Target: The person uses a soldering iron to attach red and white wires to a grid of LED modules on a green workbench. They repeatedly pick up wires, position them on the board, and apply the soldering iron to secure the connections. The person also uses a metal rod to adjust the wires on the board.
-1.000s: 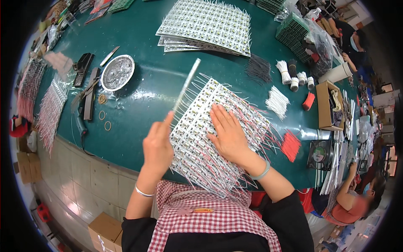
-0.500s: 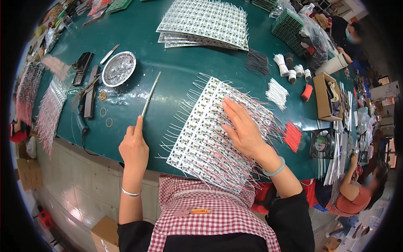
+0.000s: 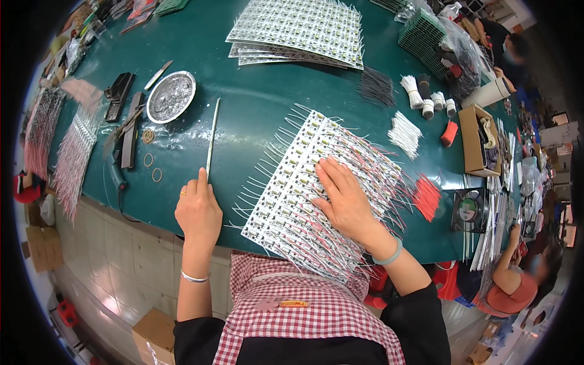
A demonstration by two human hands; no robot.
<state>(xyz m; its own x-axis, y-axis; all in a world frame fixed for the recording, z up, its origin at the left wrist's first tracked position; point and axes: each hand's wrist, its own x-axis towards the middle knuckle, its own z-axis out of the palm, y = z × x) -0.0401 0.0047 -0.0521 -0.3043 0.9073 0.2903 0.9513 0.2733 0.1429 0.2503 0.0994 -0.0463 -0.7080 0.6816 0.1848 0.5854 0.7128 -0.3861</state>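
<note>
A thin, straight, silvery rod (image 3: 213, 137) points away from me, its near end closed in the fingers of my left hand (image 3: 199, 210). Its exact kind cannot be made out. To the right lies a tilted panel of small white circuit boards (image 3: 277, 191), with white wires sticking out along its left side and red and white wires fanned over its right side. My right hand (image 3: 345, 204) rests flat on this panel, fingers stretched out, covering some of the wires. Loose red wires (image 3: 427, 198) lie just beyond the panel's right side.
A metal bowl (image 3: 193, 97) of silvery material stands at left, near rubber bands (image 3: 148, 159) and a soldering iron (image 3: 118, 181). More board panels (image 3: 295, 30) are stacked at the far side. White wires (image 3: 404, 135), a cardboard box (image 3: 471, 140) and a small fan (image 3: 468, 210) sit at right.
The rod has swung from leaning right to nearly upright in the picture, and my left hand has shifted slightly right. My right hand has slid a little toward me and left over the panel.
</note>
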